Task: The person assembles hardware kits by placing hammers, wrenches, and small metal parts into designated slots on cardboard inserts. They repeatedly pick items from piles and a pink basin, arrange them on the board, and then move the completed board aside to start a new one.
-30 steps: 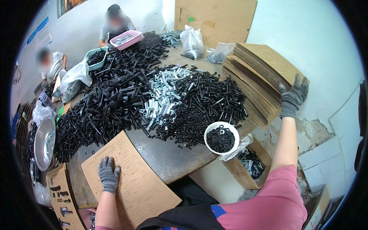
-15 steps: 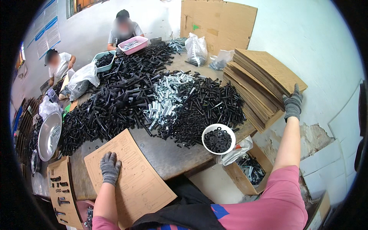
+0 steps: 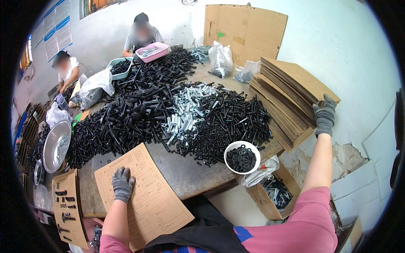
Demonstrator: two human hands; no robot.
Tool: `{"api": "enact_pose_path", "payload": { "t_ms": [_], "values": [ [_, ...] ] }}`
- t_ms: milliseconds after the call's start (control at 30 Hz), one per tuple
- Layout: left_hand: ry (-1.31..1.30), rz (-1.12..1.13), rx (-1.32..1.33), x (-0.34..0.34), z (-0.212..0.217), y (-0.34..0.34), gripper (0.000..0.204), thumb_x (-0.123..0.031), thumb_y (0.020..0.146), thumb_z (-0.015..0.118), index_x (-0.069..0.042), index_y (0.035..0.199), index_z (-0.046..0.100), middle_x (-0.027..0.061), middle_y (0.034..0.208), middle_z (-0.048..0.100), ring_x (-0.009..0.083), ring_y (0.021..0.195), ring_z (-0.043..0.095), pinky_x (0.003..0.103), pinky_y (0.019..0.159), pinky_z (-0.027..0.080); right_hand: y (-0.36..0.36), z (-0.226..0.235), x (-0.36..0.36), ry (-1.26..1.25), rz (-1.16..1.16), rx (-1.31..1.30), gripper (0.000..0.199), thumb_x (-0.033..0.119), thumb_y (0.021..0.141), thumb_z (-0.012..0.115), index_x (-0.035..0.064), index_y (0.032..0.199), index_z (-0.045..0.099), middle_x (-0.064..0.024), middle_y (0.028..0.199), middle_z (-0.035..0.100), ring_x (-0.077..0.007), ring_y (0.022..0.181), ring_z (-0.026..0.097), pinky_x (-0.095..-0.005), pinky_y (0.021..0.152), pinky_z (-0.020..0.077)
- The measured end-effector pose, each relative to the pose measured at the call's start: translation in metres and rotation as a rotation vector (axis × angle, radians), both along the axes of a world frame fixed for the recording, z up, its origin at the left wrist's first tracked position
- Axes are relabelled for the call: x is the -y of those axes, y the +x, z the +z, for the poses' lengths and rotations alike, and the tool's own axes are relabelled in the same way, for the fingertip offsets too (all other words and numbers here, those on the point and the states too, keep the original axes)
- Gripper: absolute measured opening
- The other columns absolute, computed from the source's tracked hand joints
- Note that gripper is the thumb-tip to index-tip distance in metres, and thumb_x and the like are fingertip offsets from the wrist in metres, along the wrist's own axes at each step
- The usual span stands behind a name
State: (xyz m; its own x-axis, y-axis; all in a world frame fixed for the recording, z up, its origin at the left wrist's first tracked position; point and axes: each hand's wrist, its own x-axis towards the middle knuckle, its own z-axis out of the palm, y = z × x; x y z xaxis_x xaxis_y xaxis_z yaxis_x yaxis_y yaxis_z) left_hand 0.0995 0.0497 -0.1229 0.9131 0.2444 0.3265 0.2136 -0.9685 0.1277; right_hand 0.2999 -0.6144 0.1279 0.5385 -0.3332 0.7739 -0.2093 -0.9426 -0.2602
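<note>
Grey table (image 3: 185, 177): black bolts (image 3: 135, 109), silver tubes (image 3: 185, 114) heaped. Near edge: cardboard sheet (image 3: 156, 194). Right side: cardboard stack (image 3: 282, 101), white bowl (image 3: 242, 143).

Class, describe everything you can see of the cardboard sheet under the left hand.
The cardboard sheet is brown, thin and roughly rectangular, printed with dark outlines of rods and rings. It lies slanted on the dark table, its near end overhanging the edge. The gloved left hand rests palm-down on its left side.
</note>
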Motion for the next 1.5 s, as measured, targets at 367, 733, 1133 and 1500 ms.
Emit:
{"api": "enact_pose_path", "payload": {
  "t_ms": [367,733,1133,1500],
  "values": [
    [-0.014,0.01,-0.018,0.004,0.005,0.0,0.044,-0.029,0.072,0.057,-0.007,0.109,0.053,0.0145,0.118,0.047,0.0327,0.111,0.04,0.043,0.096,0.027,0.005,0.007,0.021,0.238,0.101,0.155,0.053,0.016,0.071,0.066,0.0066,0.119,0.044,-0.0145,0.12,0.045,-0.0273,0.113,0.04,-0.0333,0.097,0.0314],
    [0.001,0.021,-0.036,0.001,0.002,0.0,0.045,-0.029,0.073,0.056,-0.007,0.111,0.052,0.0136,0.12,0.046,0.0319,0.113,0.038,0.043,0.097,0.026,0.013,-0.004,0.054,1.199,0.631,0.754,0.048,0.011,0.078,0.058,0.0089,0.12,0.035,-0.0161,0.093,0.052,-0.0191,0.066,0.055,-0.0305,0.056,0.0504],
    [0.014,0.003,0.018,0.001,0.001,0.0,0.041,-0.027,0.071,0.057,-0.008,0.107,0.053,0.0133,0.115,0.049,0.0323,0.109,0.042,0.043,0.094,0.029,0.037,0.018,0.023,1.829,0.665,0.726,0.062,0.035,0.06,0.076,0.0115,0.108,0.044,-0.0098,0.102,0.05,-0.0253,0.089,0.048,-0.0361,0.069,0.0482],
    [-0.062,0.036,-0.031,-0.002,0.006,-0.003,0.05,-0.033,0.073,0.058,-0.007,0.114,0.048,0.0132,0.117,0.047,0.0305,0.112,0.04,0.041,0.096,0.028,0.042,-0.001,-0.019,1.616,0.869,0.602,0.052,0.021,0.066,0.071,0.0059,0.111,0.048,-0.0107,0.107,0.051,-0.0235,0.097,0.047,-0.036,0.082,0.0415]
  ]
}}
